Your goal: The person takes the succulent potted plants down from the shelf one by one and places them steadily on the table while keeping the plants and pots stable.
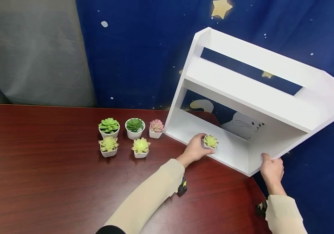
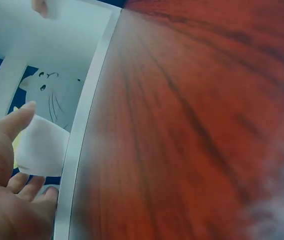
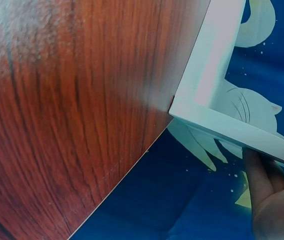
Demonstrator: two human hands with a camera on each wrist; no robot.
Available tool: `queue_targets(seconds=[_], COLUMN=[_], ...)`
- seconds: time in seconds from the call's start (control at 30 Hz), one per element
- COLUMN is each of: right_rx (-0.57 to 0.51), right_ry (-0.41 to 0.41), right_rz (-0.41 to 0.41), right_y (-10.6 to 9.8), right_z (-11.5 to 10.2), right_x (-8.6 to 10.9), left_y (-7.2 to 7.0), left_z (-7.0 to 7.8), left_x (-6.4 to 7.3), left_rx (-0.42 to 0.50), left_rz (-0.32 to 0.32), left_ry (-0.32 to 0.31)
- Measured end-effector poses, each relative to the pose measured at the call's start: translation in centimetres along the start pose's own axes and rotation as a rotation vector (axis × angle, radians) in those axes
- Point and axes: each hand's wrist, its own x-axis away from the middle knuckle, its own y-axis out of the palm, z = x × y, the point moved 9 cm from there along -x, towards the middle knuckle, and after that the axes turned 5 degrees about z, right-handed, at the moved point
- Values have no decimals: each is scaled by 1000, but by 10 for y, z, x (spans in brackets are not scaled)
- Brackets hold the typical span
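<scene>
My left hand [image 1: 194,149] holds a small potted succulent [image 1: 211,141] with yellow-green leaves between thumb and fingers. It is at the front of the lower compartment of a white two-tier shelf [image 1: 249,94]. In the left wrist view the white pot [image 2: 44,147] lies sideways across the picture; whether it touches the shelf floor I cannot tell. My right hand [image 1: 272,170] grips the shelf's right side panel near its lower front corner, the thumb on the inner face. From the right wrist, its fingers [image 3: 259,175] show against the panel's outer face.
Several more potted succulents stand left of the shelf: bright green [image 1: 109,126], dark green [image 1: 134,126], pink [image 1: 156,127] and two yellow-green [image 1: 140,147]. The reddish-brown table [image 1: 53,182] ends beside the shelf's right corner. A blue starry curtain [image 1: 143,55] hangs behind.
</scene>
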Motion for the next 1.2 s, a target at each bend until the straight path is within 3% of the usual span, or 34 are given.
queue_targets(seconds=[0.1, 0.33, 0.7, 0.93, 1.2], right_rx=[7, 0, -18, -25, -15], right_ry=[-6, -12, -15, -20, -25], right_rz=[3, 5, 7, 5, 6], right_y=[0, 1, -3, -2, -1], right_z=[-1, -1, -5, -4, -3], right_x=[0, 1, 4, 5, 5], left_y=[0, -4, -18, -43, -87], left_z=[2, 1, 2, 3, 14], left_x=[-1, -3, 4, 15, 23], left_rx=[-54, -84, -41, 72, 115], left_rz=[-4, 8, 67, 107, 175], left_ry=[3, 11, 9, 17, 52])
